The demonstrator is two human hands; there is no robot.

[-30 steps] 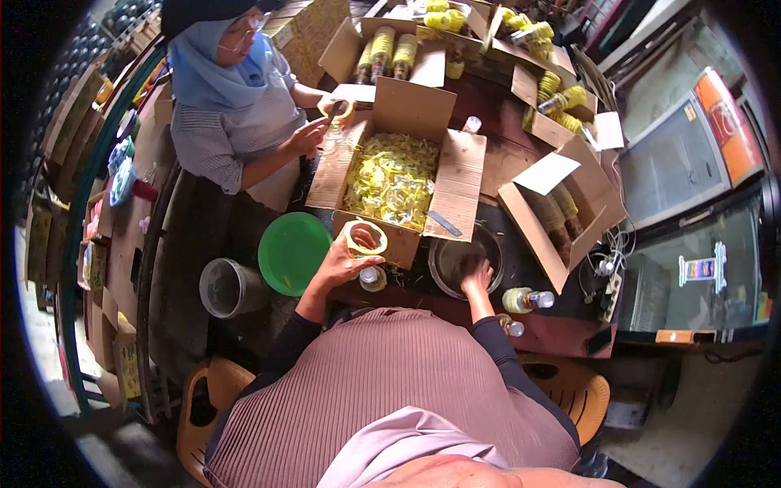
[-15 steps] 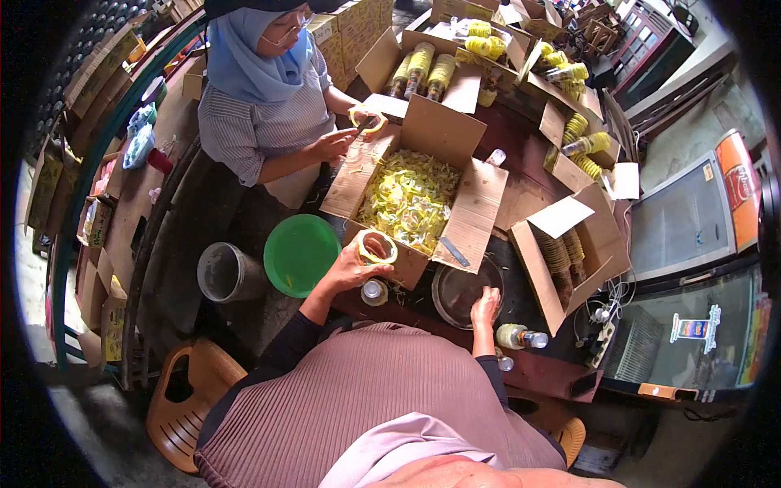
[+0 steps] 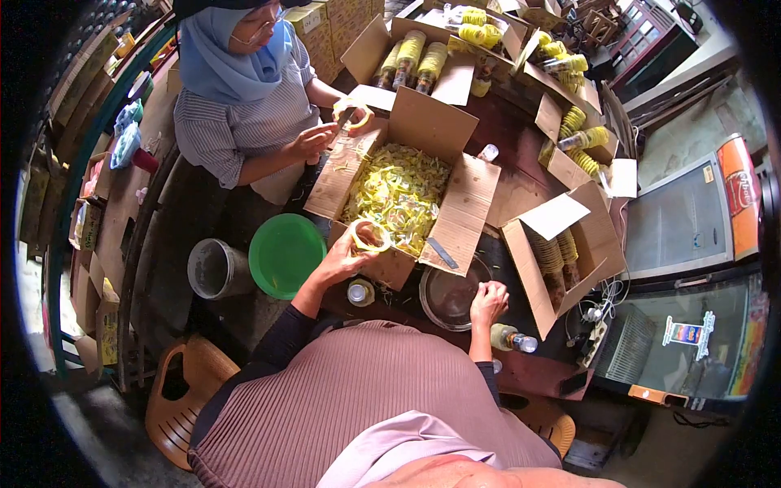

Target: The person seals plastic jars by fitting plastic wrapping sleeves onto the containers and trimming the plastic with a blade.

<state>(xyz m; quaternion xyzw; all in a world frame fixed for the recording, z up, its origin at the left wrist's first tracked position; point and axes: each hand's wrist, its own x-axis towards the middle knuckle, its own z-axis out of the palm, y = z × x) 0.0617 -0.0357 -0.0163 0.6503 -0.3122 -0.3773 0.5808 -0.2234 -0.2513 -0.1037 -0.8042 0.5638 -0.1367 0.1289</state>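
My left hand grips a yellow ring, which looks like a roll of tape or labels, at the near edge of an open cardboard box. Yellow and clear scraps fill that box. My right hand is closed at the right rim of a round, shallow pan; whatever its fingers pinch is too small to make out. A bottle with a pale cap stands below my left hand. Near my right wrist lies a bottle with a yellow-green wrapping.
Across the table, a co-worker holds another yellow ring and a dark blade-like tool. A green basin and grey bucket stand left. Cartons of wrapped bottles line the back, and another open carton stands right.
My right hand has risen slightly and shifted right relative to the pan. My left hand still holds the ring near the box. The whole view has shifted a little.
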